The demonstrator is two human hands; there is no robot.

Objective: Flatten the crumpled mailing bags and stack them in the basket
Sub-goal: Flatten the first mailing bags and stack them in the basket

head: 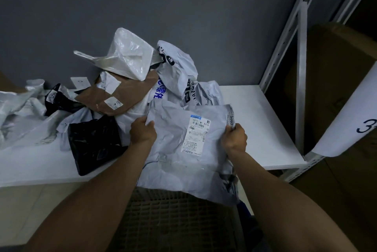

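my left hand and right hand are pinching the grey mailing bag's side edges, stretching it flat above the basket.

Both forearms reach forward, left hand and right hand each curled in a pinching grip.

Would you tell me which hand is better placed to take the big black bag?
Left: the left hand is beside the big black bag; the right hand grips the grey bag, farther off.
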